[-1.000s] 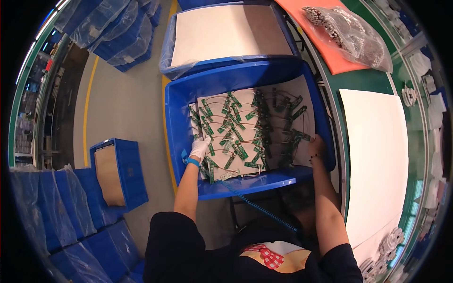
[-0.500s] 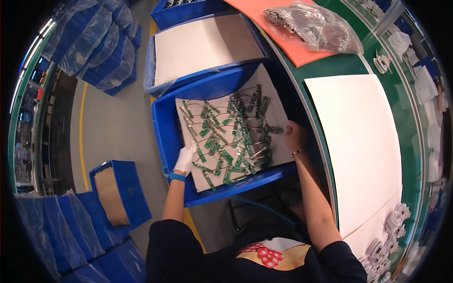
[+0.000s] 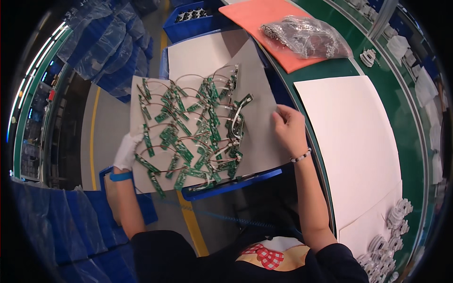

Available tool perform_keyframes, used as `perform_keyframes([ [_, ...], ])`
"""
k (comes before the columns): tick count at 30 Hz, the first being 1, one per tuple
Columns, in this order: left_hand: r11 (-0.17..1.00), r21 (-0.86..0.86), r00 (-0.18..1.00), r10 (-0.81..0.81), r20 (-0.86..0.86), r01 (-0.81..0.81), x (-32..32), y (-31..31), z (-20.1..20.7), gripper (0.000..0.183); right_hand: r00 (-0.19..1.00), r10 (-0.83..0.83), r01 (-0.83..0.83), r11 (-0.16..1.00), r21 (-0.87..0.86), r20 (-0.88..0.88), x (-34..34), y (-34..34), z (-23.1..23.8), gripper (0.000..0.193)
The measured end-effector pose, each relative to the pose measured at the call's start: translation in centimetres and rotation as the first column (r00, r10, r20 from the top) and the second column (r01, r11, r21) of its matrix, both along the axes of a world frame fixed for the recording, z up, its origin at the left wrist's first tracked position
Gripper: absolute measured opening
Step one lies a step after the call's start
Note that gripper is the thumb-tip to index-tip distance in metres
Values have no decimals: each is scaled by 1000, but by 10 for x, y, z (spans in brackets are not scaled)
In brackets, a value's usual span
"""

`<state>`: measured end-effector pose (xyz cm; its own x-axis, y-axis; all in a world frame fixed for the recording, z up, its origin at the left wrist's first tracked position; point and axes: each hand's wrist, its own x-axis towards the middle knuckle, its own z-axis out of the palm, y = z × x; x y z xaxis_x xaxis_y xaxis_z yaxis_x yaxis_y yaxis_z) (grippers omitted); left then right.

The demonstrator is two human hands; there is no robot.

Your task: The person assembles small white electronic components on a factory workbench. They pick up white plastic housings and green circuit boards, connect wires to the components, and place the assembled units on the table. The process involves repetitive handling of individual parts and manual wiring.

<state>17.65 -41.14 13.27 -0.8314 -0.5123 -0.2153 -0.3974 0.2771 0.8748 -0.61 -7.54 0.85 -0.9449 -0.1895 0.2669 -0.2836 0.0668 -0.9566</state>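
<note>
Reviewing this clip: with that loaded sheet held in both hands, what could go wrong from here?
The pale sheet, held at opposite side edges by the left hand and right hand, might sag in the middle and shift its load. Some circuit boards lie close to its near edge and could slip off if it tilts.

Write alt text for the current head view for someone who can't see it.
A gloved left hand and bare right hand hold a pale sheet of wired green circuit boards by opposite edges, over a blue bin. On the green workbench to the right lie white sheets and an orange mat with a clear plastic bag on it.
</note>
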Motion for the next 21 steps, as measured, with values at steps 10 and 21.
perform_keyframes([
  [10, 940, -95, 925, -339, -170, 327, 1, -20, 16, 40, 999, 15, -19, 994, -111, -45, 38, 42, 13, 11],
  [21, 687, -15, 636, -680, -366, 726, -47, -98, -17, 42, 935, -345, 325, 928, -184, -86, 221, 36, 64, 20],
])
